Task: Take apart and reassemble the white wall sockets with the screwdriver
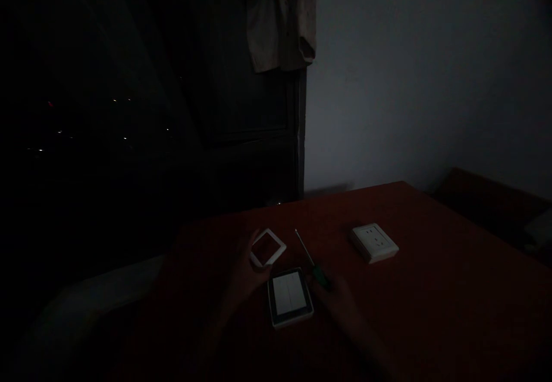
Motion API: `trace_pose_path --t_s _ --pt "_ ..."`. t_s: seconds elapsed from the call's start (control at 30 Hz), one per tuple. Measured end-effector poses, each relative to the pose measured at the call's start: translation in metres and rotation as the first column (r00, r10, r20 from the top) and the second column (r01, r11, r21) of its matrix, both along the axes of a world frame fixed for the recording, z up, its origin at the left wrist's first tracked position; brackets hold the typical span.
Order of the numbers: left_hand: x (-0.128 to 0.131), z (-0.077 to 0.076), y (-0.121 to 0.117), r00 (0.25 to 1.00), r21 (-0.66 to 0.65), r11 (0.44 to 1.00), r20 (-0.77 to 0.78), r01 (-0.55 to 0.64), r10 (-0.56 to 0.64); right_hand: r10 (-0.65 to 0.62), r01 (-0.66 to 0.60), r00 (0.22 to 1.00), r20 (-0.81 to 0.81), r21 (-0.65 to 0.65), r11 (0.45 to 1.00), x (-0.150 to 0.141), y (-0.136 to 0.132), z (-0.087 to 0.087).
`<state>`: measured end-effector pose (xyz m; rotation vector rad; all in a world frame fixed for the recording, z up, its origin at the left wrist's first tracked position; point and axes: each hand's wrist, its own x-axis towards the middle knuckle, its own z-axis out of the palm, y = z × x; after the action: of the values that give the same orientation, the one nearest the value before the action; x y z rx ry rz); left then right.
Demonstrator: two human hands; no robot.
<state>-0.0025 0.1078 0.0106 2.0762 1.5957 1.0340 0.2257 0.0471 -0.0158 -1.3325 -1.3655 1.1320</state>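
Pale cloth (282,22) hanging by a dark window (250,106), small lights (125,138) at left, grey wall (409,83), reddish table (440,290)

Frame (278,254), switch (288,294) and socket (376,241): all looked to be smooth, hard plastic, the socket's face reading as matt. Screwdriver (314,266): the shaft (305,248) was slender bare metal with a small glint at its tip, the handle (319,276) apparently plastic. Table (409,301) resembled smooth wood, its grain too dim to tell; wall (409,83) was matt and even; garment (282,22) was creased cloth, without gloss.
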Motion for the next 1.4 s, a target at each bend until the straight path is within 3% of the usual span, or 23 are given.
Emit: trace_pose_path --t_s 0.2,0.43,0.9,1.03,1.13,1.4 --pt "0.016 0.036 -0.047 0.986 0.02 0.988 -0.078 0.15 -0.148 0.014 -0.023 0.993 -0.117 -0.076 0.997 0.002 -0.005 0.01" --pt "0.028 0.043 -0.075 0.959 -0.047 0.963 -0.091 0.264 -0.267 0.022 -0.058 0.95 -0.311 -0.109 0.992 0.001 -0.012 0.016" --pt "0.03 0.042 -0.079 0.947 -0.11 0.955 -0.141 0.275 -0.289 -0.021 -0.023 0.959 -0.284 -0.149 0.989 0.002 -0.016 0.02" --pt "0.032 0.034 -0.08 0.974 -0.106 0.977 -0.114 0.184 -0.195 0.043 -0.066 0.98 -0.192 -0.116 0.991 0.001 -0.016 0.023" --pt "0.034 0.025 -0.086 0.985 -0.147 0.981 -0.093 0.129 -0.144 0.023 -0.052 0.979 -0.202 -0.137 0.989 0.0 -0.014 0.023" --pt "0.025 0.015 -0.086 0.981 -0.228 0.96 -0.065 0.161 -0.18 0.004 -0.024 0.981 -0.196 -0.103 0.994 -0.001 -0.005 0.014"
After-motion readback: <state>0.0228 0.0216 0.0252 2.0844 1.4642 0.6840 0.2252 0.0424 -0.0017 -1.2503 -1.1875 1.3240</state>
